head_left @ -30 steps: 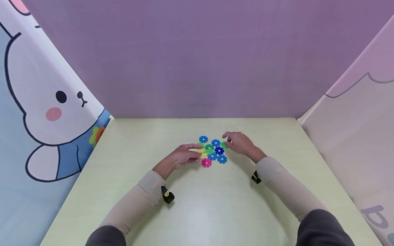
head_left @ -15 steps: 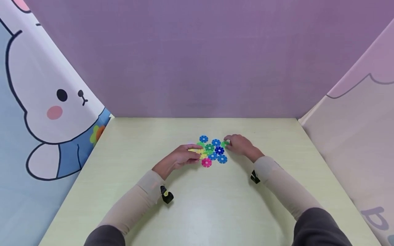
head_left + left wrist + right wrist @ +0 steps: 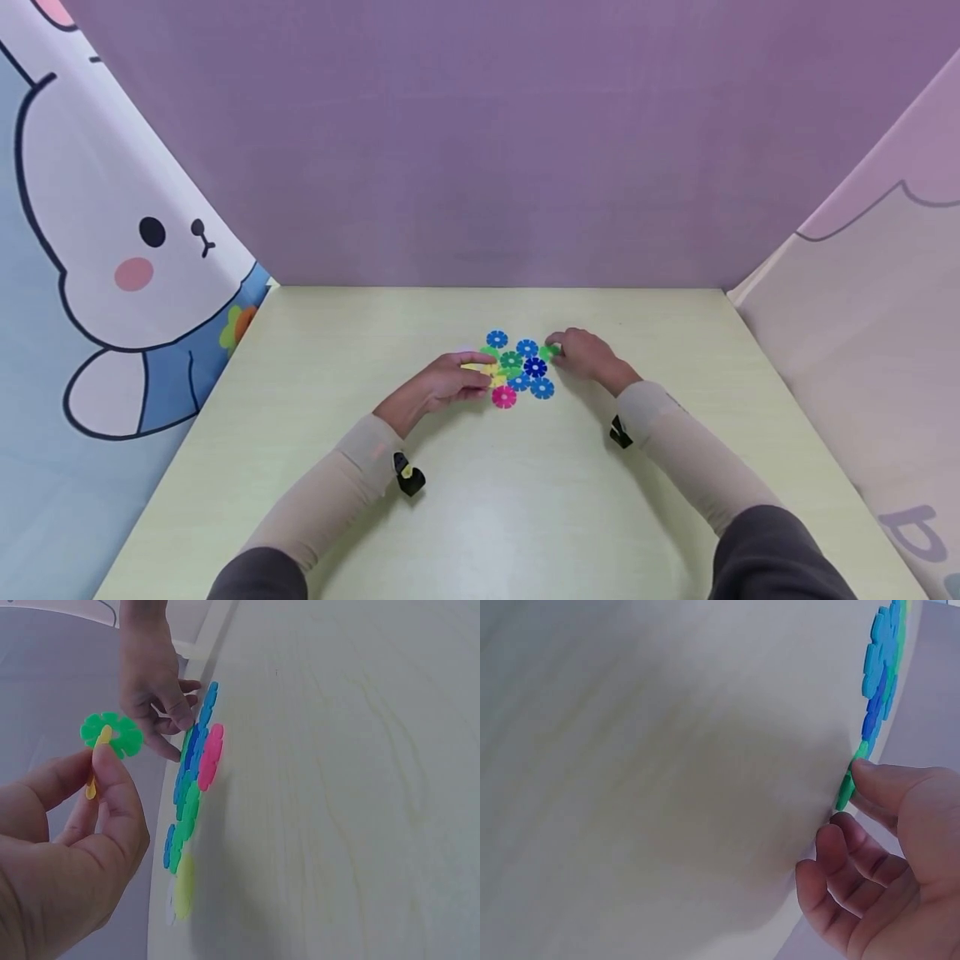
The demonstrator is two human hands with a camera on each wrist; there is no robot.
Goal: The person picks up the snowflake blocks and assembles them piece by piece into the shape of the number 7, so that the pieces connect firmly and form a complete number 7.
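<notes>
My left hand (image 3: 450, 379) pinches a yellow snowflake disc (image 3: 92, 786) between thumb and fingers. A light green snowflake disc (image 3: 129, 739) is slotted crosswise into it, and the pair is held up above the table. At the right edge of a flat cluster of discs, my right hand (image 3: 591, 357) has its thumb and forefinger on a green snowflake disc (image 3: 845, 791) lying at the tabletop. The forefinger is mostly hidden behind the thumb in the right wrist view. The other fingers of that hand are bent beside the table surface.
Between the hands lie several blue discs (image 3: 542, 388), a dark blue disc (image 3: 535, 367), a darker green disc (image 3: 511, 360) and a pink disc (image 3: 504, 397). A yellow disc (image 3: 184, 889) lies at the cluster's left. The pale table (image 3: 480, 500) meets a purple backdrop (image 3: 480, 167).
My right hand has come slightly down and its thumb and forefinger have closed in on the green disc at the right. The left hand has stayed nearly still with its joined discs.
</notes>
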